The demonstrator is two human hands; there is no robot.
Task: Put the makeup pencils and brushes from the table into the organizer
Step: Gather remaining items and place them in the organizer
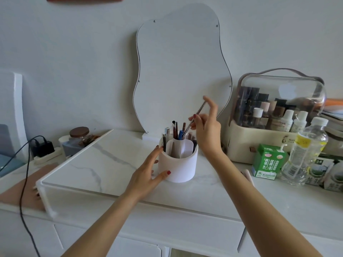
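— Where does the organizer (178, 164) stand?

— On the marble table top (111, 164), a little right of its middle and closer to the back edge than the front, just in front of the wavy mirror (181, 71). It is a white round cup with dividers and a small tube in its centre.

— What is the left hand (148, 173) doing?

— It rests against the organizer's left side, fingers straight and spread along the wall, thumb low on the front. Nothing is curled round it.

— And the right hand (206, 127)?

— It hangs above the organizer's back right part. Thumb and a finger pinch a thin pencil (194, 119), the other fingers lifted and loosely spread. The pencil is tilted, top toward the mirror, lower end down at the centre tube.

— Anything already inside?

— Several pencils and brushes (176, 130) stand upright in the tube and the back compartments.

— What is around?

— At the right edge, a clear-lidded case of bottles (278, 108), a green carton (267, 160) and a plastic bottle (306, 151). A pale stick (248, 175) lies near the right forearm. Off the left edge, a jar (79, 138) and a black charger (43, 145).
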